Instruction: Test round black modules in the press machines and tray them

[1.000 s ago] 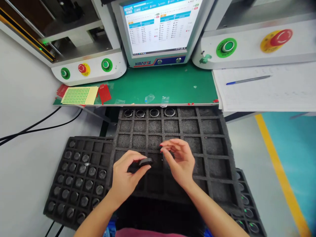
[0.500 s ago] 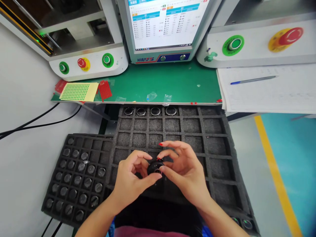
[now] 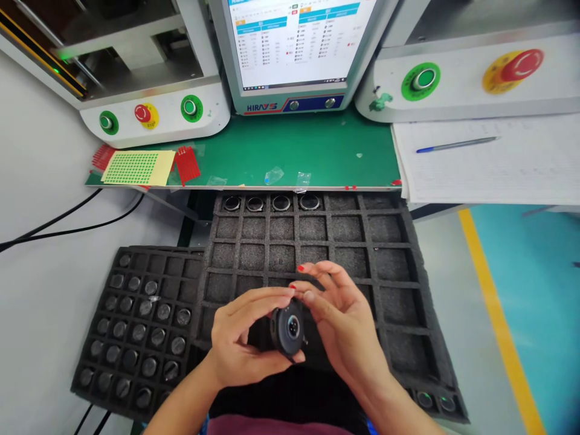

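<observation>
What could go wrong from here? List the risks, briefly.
The round black watch-like device is gripped at its edge by the bare left hand, so it might slip onto the dark grey gridded foam tray or past its near edge. The bare right hand, close by, could smudge the device's glossy round centre.

Device sits before bench, seemingly above middle tray.

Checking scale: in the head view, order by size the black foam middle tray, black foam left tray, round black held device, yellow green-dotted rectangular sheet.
Middle tray
Left tray
Sheet and device: unsure, as the device sits nearer the camera
</observation>
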The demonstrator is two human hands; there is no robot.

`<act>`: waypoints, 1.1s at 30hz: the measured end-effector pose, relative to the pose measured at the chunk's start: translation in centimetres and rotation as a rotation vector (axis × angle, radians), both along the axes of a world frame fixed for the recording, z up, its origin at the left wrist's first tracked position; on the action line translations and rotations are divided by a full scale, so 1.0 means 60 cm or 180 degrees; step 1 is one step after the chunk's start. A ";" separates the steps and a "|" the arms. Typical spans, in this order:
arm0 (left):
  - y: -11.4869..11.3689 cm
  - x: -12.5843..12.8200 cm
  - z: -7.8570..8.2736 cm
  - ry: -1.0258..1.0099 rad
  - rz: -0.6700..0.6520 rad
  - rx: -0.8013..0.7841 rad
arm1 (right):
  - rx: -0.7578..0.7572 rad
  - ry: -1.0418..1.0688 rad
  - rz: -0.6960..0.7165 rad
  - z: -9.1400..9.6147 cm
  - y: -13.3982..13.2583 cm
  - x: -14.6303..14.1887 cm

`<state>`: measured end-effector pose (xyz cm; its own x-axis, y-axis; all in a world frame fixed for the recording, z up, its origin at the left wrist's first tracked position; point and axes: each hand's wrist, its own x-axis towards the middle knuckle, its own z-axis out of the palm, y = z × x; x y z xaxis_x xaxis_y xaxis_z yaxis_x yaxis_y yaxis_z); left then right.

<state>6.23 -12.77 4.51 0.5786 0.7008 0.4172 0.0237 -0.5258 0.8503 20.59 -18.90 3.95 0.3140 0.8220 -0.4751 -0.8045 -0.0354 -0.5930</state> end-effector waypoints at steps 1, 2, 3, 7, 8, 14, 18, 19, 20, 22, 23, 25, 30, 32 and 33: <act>0.000 -0.003 -0.002 -0.0037 -0.0019 -0.0161 | 0.0011 -0.0138 -0.0094 0.000 0.000 0.002; 0.000 -0.005 -0.003 -0.0084 -0.0043 -0.0324 | 0.0031 -0.0272 -0.0153 0.000 0.000 0.004; 0.000 -0.007 -0.004 -0.0131 -0.0074 -0.0489 | 0.0052 -0.0402 -0.0177 0.001 -0.001 0.005; 0.000 -0.005 -0.003 -0.0361 -0.0227 -0.1181 | 0.0057 -0.0863 -0.0120 0.005 -0.007 0.009; 0.000 -0.003 -0.001 -0.0429 -0.0256 -0.1327 | 0.0066 -0.0969 -0.0094 0.007 -0.009 0.009; -0.008 0.004 0.003 -0.0804 -0.0186 -0.1673 | 0.0258 -0.1875 -0.0313 0.017 -0.012 0.004; -0.015 0.000 0.006 -0.0712 -0.0218 -0.1530 | 0.0561 -0.2404 -0.0550 0.023 -0.014 -0.003; -0.017 -0.001 0.007 -0.0685 -0.0257 -0.1481 | 0.0620 -0.2479 -0.0573 0.024 -0.015 -0.004; -0.018 -0.002 0.007 -0.0657 -0.0291 -0.1437 | 0.0670 -0.2535 -0.0581 0.024 -0.016 -0.005; -0.021 -0.003 0.009 -0.0619 -0.0339 -0.1349 | 0.0729 -0.2618 -0.0539 0.023 -0.017 -0.005; -0.021 -0.003 0.010 -0.0599 -0.0347 -0.1306 | 0.0744 -0.2653 -0.0518 0.023 -0.018 -0.004; -0.022 -0.003 0.011 -0.0536 -0.0331 -0.1222 | 0.0759 -0.2720 -0.0515 0.023 -0.019 -0.002; -0.022 0.000 0.015 -0.0528 -0.0343 -0.0965 | 0.0794 -0.2892 -0.0633 0.027 -0.021 -0.004; -0.022 0.002 0.016 -0.0501 -0.0376 -0.0903 | 0.0739 -0.2884 -0.0687 0.029 -0.022 -0.007; -0.021 0.003 0.016 -0.0479 -0.0387 -0.0882 | 0.0647 -0.2853 -0.0686 0.029 -0.022 -0.008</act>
